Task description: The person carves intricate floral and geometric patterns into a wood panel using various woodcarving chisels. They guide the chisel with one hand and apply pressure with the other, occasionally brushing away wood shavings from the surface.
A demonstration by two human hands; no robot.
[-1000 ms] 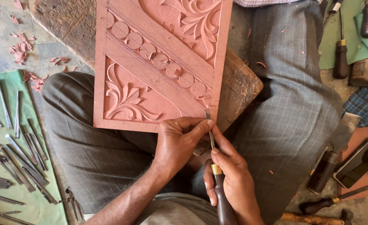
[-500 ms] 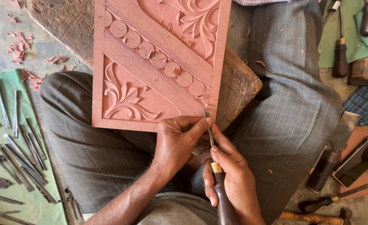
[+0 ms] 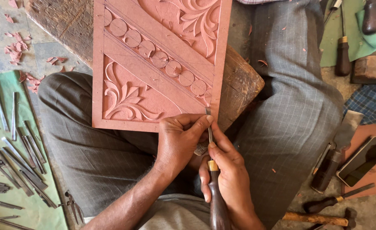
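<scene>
Loose metal tools (image 3: pixel 13 162) crowd the frame's left, a phone (image 3: pixel 362 161) the right. Both the left hand (image 3: pixel 180 142) and right hand (image 3: pixel 228 181) pinch a chisel (image 3: pixel 213 179) at the lower edge of the carved panel (image 3: pixel 154 64).

A wood-carving workshop, seen from above. Rows of metal chisels (image 3: pixel 13 149) lie on a green cloth (image 3: pixel 47 213) at left, reddish wood shavings (image 3: pixel 17 49) scatter the far floor, and wooden-handled tools (image 3: pixel 343 51) rest at right.

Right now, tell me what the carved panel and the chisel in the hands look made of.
Carved panel: probably reddish fibreboard or wood, matte, uniform, with matching chips nearby. Chisel: dark glossy wooden handle, brass-coloured ferrule, thin grey metal blade.
</scene>
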